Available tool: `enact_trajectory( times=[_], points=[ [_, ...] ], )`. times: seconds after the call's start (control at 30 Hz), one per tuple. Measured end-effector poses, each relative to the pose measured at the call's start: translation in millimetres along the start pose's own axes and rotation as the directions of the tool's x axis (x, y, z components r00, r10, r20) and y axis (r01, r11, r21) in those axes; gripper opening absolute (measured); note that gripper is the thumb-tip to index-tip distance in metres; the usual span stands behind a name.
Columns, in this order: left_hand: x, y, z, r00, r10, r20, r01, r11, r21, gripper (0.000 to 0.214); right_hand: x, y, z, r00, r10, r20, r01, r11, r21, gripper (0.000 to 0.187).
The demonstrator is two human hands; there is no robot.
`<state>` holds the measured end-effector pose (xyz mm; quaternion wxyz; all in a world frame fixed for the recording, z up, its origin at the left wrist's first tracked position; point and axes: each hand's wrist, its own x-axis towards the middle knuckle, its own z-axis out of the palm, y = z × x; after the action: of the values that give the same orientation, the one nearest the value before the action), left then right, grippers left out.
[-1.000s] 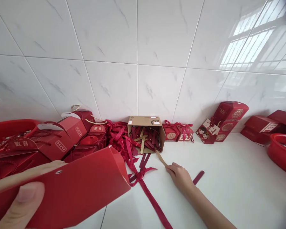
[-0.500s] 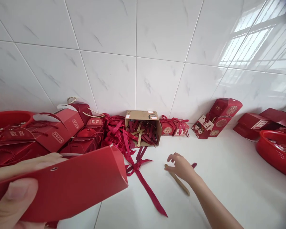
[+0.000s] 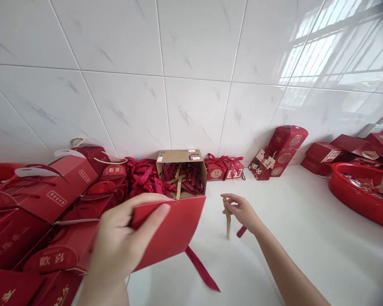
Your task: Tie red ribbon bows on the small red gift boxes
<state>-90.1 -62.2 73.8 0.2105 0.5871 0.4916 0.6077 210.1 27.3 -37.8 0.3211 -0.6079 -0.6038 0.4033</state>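
Note:
My left hand (image 3: 119, 242) is closed on a flat red paper box blank (image 3: 175, 231), held up in front of me over the white counter. My right hand (image 3: 242, 211) pinches the top end of a tan strip (image 3: 228, 221), which hangs down from the fingers with its lower end near the counter. A short dark red strip (image 3: 241, 231) lies just under that hand. A small cardboard box (image 3: 181, 170) lying on its side at the wall holds several red and tan strips. A long red ribbon (image 3: 201, 272) trails across the counter from under the blank.
Folded red gift boxes (image 3: 51, 195) crowd the left side. A heap of red ribbons (image 3: 143, 176) lies beside the cardboard box. Small finished boxes (image 3: 225, 168) and a stacked pair (image 3: 282, 151) stand at the tiled wall. A red basin (image 3: 360, 195) sits at the right.
My right hand drew a tan strip out from the cardboard box and now lifts it by one end. My left hand raised the red blank toward the middle. The view shifted right.

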Motion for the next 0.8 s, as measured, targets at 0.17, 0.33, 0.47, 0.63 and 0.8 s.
enact_trajectory(
  times=[0.17,0.33,0.47,0.63,0.8],
  points=[
    [24.8,10.2,73.3,0.949,-0.039,0.313,-0.003,0.991,0.134,0.013,-18.9,-24.2,-16.3,0.998,-0.069,0.01,0.061,0.939,0.338,0.031],
    [31.8,-43.6,105.3,0.896,-0.142,0.42,0.058,0.977,0.206,0.02,-29.8,-36.0,-25.9,0.995,-0.081,0.06,0.038,0.849,0.528,0.026],
    [27.5,-41.6,111.0,0.947,-0.042,0.318,-0.056,0.954,0.293,0.025,-41.3,-46.2,-29.8,0.99,-0.142,0.017,0.111,0.84,0.532,0.028],
    [0.6,6.2,108.2,0.911,0.188,0.368,-0.319,0.885,0.338,0.008,-66.4,-62.5,-26.7,0.958,-0.278,-0.077,0.28,0.833,0.478,0.025],
    [-14.7,23.9,109.8,0.854,0.256,0.453,-0.41,0.867,0.282,0.009,-85.7,-72.5,-18.3,0.844,-0.507,-0.175,0.53,0.735,0.423,0.022]
  ],
)
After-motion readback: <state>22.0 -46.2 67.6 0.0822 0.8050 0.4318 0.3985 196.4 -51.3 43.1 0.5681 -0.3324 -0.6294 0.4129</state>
